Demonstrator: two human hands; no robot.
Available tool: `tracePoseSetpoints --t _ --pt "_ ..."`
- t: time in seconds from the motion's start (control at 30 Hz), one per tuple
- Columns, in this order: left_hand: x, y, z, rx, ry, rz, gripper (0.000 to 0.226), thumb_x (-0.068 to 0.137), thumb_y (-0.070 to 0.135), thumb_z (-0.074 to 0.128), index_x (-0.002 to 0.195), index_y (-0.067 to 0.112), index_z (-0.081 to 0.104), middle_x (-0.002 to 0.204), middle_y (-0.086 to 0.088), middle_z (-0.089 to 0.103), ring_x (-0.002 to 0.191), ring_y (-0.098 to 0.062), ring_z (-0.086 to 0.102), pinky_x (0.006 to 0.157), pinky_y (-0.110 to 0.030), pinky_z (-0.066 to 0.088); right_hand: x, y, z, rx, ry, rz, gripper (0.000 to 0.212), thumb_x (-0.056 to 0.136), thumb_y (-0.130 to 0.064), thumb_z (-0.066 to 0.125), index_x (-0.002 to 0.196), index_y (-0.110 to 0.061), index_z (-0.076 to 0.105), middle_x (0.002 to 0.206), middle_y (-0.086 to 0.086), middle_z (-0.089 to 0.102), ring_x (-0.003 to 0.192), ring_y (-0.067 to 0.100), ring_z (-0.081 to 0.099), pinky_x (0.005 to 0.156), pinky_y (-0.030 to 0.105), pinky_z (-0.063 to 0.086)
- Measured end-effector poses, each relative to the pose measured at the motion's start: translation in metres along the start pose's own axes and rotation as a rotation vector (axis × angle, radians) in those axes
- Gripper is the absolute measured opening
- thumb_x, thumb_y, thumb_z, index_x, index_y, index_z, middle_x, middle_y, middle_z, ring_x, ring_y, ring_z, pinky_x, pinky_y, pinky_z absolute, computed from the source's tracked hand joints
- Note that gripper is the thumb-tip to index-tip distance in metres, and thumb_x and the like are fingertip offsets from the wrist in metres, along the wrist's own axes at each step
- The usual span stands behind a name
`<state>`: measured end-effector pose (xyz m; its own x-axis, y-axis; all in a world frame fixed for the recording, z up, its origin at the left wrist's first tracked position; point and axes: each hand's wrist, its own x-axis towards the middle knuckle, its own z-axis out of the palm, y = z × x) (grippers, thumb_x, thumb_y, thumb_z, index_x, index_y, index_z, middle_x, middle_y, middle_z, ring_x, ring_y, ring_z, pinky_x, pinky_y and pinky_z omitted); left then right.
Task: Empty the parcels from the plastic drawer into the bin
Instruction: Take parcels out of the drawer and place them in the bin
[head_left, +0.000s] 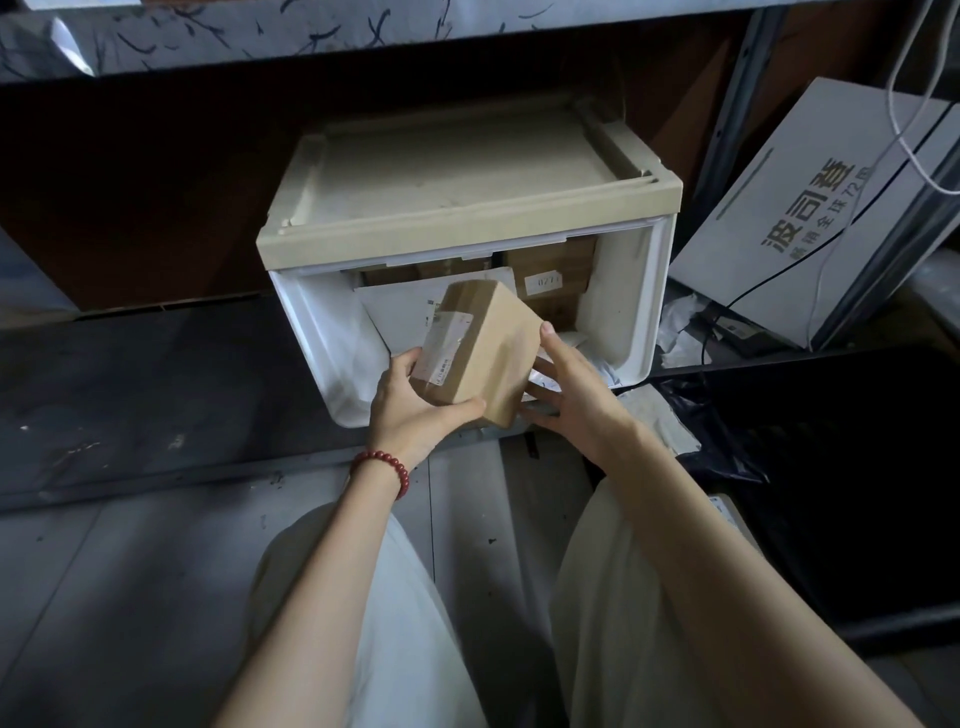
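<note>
Parcel (488, 358): where does it lie? (A)

Raised before the open front of the drawer (636, 301), tilted, with its labelled face turned leftward. It is brown card and sits lower than the drawer's rim. (B)

Which hand carries it? (A)

The left hand (415, 410) grasps it from below. Its fingers lie against the labelled face and its thumb (462, 408) curls over the lower near corner. A red bracelet (384, 470) circles that wrist. (B)

And the right hand (571, 400)? (A)

Released, with fingers straight and spread, reaching under the parcel's right side. Its thumb tip (548, 332) touches the parcel's right edge. Whether those fingers bear any weight cannot be told. (B)

What does the drawer hold? (A)

A flat white mailer (400, 312) leans just behind the parcel. Brown boxes (563, 270) are stacked at the back, one bearing a white numbered label. The drawer is white plastic and projects forward from a beige frame (457, 166), which stands on a dark shelf (130, 384). (B)

What lies beside it? (A)

Right of the frame, a white bag (800, 218) with dark printed characters leans tilted. A white cord (904, 130) loops across it. Pale trousers (400, 597) fill the lower foreground. (B)
</note>
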<state>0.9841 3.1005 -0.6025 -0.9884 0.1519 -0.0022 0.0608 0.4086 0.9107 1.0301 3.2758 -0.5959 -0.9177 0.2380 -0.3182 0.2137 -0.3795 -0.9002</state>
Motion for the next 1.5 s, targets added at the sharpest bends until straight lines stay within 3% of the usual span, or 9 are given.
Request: tracePoseSetpoints --t 0.3,0.43,0.53,0.73,0.9,1.13,1.3,1.37,1.5 --pt "-0.002 -0.003 -0.001 -0.001 -0.108 0.106 0.095 0.051 0.018 0.087 0.130 0.042 0.041 0.130 0.001 0.041 0.114 -0.019 0.051 0.083 -0.030 0.056 -0.005 -0.004 -0.009 -0.110 0.050 0.023 0.089 0.073 -0.062 0.071 0.145 -0.023 0.035 0.132 0.002 0.054 0.106 0.024 0.063 0.068 0.030 0.059" --pt "-0.002 -0.001 0.002 -0.002 -0.143 0.137 0.092 0.056 0.037 0.087 0.132 0.046 0.037 0.133 0.004 0.043 0.120 -0.016 0.045 0.091 -0.034 0.051 -0.005 -0.004 -0.010 -0.104 0.044 -0.011 0.058 0.079 -0.042 0.074 0.125 -0.012 0.056 0.117 0.008 0.066 0.099 0.024 0.068 0.080 0.035 0.060" --pt "-0.002 0.007 0.002 -0.174 -0.176 -0.036 0.084 0.064 0.064 0.072 0.136 0.045 0.033 0.133 0.006 0.049 0.113 -0.015 0.053 0.089 -0.034 0.052 -0.009 -0.010 -0.015 -0.029 -0.004 -0.005 0.047 0.079 -0.035 0.074 0.118 -0.010 0.063 0.117 0.011 0.066 0.102 0.021 0.067 0.086 0.038 0.058" --pt "0.007 0.036 0.022 -0.244 -0.365 -0.131 0.079 0.062 0.065 0.070 0.130 0.035 0.045 0.122 0.002 0.061 0.113 -0.022 0.059 0.087 -0.049 0.055 -0.021 -0.029 -0.071 0.084 -0.010 -0.048 0.040 0.077 -0.037 0.073 0.112 -0.018 0.068 0.114 0.010 0.070 0.104 0.026 0.069 0.082 0.036 0.058" --pt "0.012 0.076 0.079 -0.132 -0.505 -0.074 0.066 0.066 0.066 0.069 0.122 0.033 0.055 0.127 0.002 0.058 0.119 -0.021 0.052 0.091 -0.047 0.053 -0.039 -0.044 -0.137 0.136 0.091 -0.074 0.052 0.071 -0.042 0.070 0.118 -0.019 0.061 0.091 0.000 0.074 0.104 0.027 0.069 0.083 0.038 0.056" --pt "-0.004 0.103 0.156 -0.084 -0.676 -0.035 0.074 0.071 0.047 0.078 0.134 0.026 0.044 0.128 0.001 0.057 0.111 -0.012 0.057 0.083 -0.036 0.056 -0.073 -0.038 -0.212 0.306 0.190 -0.106 0.059 0.072 -0.028 0.066 0.125 -0.008 0.054 0.111 0.010 0.068 0.099 0.030 0.070 0.077 0.039 0.058" --pt "-0.016 0.101 0.194 -0.016 -0.724 0.086 0.088 0.059 0.034 0.089 0.134 0.030 0.044 0.132 0.008 0.045 0.126 -0.012 0.044 0.086 -0.036 0.056 -0.092 -0.023 -0.258 0.181 0.231 0.030 0.079 0.070 -0.068 0.062 0.128 -0.015 0.060 0.123 0.010 0.066 0.114 0.028 0.063 0.091 0.044 0.051" --pt "-0.020 0.100 0.211 0.050 -0.769 0.170 0.092 0.058 0.031 0.090 0.136 0.032 0.042 0.133 0.010 0.042 0.123 -0.005 0.039 0.080 -0.024 0.055 -0.096 -0.016 -0.275 0.149 0.311 0.075 0.071 0.071 -0.069 0.061 0.122 -0.018 0.064 0.119 0.007 0.068 0.110 0.027 0.065 0.087 0.042 0.053" --pt "-0.021 0.097 0.245 0.180 -0.842 0.306 0.092 0.060 0.025 0.089 0.138 0.030 0.040 0.139 0.011 0.044 0.125 -0.001 0.038 0.103 -0.023 0.032 -0.103 -0.003 -0.310 0.171 0.391 0.157 0.057 0.065 -0.050 0.069 0.111 -0.016 0.063 0.097 0.005 0.067 0.078 0.022 0.072 0.067 0.035 0.057"
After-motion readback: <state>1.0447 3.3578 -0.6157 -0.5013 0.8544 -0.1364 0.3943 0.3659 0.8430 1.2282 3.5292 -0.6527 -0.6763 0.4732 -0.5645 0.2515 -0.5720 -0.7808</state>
